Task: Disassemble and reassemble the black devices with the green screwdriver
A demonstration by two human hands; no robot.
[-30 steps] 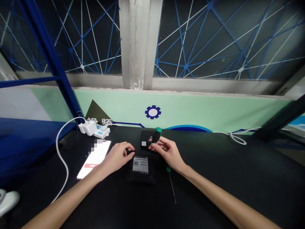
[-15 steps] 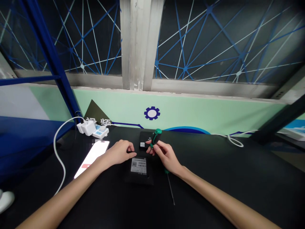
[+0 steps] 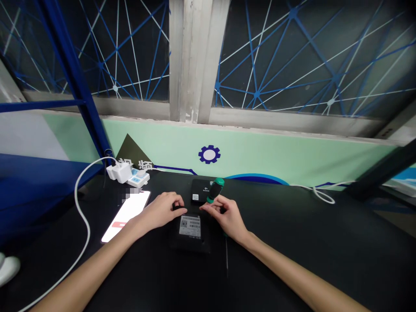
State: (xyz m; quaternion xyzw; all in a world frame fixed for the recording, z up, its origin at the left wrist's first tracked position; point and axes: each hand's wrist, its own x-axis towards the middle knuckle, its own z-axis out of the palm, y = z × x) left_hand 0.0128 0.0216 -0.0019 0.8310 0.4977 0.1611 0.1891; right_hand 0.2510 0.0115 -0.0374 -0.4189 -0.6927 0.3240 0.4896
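Head view: left hand (image 3: 160, 211) has its fingers curled shut on a small black part (image 3: 177, 207) just above a labelled black box (image 3: 189, 232), right hand (image 3: 227, 215) has its fingers pinched narrow on a green screwdriver (image 3: 216, 189), with a black case (image 3: 198, 191) just beyond them, a second screwdriver (image 3: 226, 255) just below them and a phone (image 3: 126, 216) left of the left fingers on the worktop (image 3: 292, 247).

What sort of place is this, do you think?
It looks like a small electronics workshop or training room, though that's a guess. A green-handled screwdriver and a labelled black electronic box are on a black workbench, and a gear emblem decorates the green wall.
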